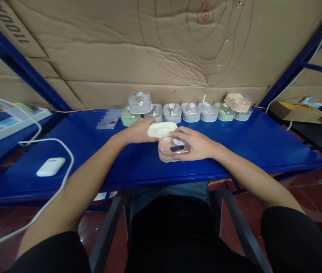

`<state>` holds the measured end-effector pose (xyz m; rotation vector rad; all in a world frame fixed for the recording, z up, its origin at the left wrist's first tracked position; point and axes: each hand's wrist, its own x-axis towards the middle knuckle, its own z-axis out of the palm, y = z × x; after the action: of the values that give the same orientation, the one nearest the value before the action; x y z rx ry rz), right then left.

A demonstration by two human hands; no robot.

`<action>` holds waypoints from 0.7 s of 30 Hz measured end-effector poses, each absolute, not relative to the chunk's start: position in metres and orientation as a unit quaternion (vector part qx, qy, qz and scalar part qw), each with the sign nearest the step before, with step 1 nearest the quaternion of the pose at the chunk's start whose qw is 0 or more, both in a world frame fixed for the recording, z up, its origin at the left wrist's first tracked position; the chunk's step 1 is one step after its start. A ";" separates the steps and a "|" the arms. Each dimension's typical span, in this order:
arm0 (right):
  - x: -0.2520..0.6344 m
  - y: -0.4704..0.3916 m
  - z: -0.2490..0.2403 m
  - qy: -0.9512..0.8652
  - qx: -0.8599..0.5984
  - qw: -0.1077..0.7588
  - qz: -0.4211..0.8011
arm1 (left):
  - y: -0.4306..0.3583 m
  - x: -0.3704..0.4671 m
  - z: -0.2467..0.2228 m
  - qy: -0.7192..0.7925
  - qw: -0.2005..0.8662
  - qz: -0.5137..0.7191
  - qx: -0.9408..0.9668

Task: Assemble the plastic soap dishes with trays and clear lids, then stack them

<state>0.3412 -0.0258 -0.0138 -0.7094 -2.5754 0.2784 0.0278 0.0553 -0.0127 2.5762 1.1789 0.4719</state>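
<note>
My left hand [140,131] is closed on the left end of a cream-white, shallow oval tray [161,130], held just above the blue table. My right hand [196,144] grips a pink oval plastic box [168,149] with a clear top, a round label and a dark slot. The index fingertip of my right hand meets the tray's right end; whether it presses on it I cannot tell. The box sits in front of the tray, nearer to me. My palms hide part of both things.
Behind my hands stands a row of similar grey boxes [172,113] and green boxes [225,112]. A grey box [139,102] and a pink box [238,102] are stacked on top. A white earbud case [51,167] lies left, near a white cable [71,159]. Cardboard [106,49] backs the table.
</note>
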 end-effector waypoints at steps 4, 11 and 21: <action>0.340 -0.028 -0.011 -0.938 -0.266 0.202 0.089 | 0.056 0.027 -0.014 0.405 0.135 0.171 0.888; 0.331 -0.035 -0.008 -0.935 -0.305 0.168 0.063 | 0.052 0.029 -0.010 0.412 0.134 0.162 0.887; 0.323 -0.041 -0.005 -0.934 -0.316 0.162 0.038 | 0.050 0.032 -0.006 0.406 0.144 0.163 0.888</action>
<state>0.3234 -0.0407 -0.0050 -0.9012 -2.6667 0.1074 0.0320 0.0497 -0.0062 2.5588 1.1703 0.4711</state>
